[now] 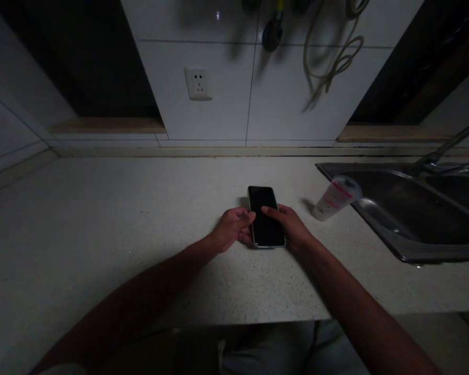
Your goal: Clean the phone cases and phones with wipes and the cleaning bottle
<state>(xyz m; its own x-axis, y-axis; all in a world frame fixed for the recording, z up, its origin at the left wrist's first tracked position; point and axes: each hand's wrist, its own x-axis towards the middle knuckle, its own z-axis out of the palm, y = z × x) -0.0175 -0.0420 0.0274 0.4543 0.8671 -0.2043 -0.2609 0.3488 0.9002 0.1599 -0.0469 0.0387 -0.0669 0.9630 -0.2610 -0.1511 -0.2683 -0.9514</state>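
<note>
A smartphone (266,229) with a dark screen and a pale edge is held upright-on-the-page between my two hands, just over the pale countertop (172,208). My left hand (233,228) grips its left edge, thumb at the rim and fingers curled behind. Along the right edge, my right hand (291,225) wraps around the phone, with its thumb lying over the screen. Whether the phone touches the counter I cannot tell. To the right of my right hand stands a clear plastic cup (336,198) with pink-red markings.
A metal double sink (398,208) with a faucet (430,159) is set into the counter at right. On the tiled wall are a power socket (198,83) and a hanging pale cord (332,65). The counter's front edge runs close to my body.
</note>
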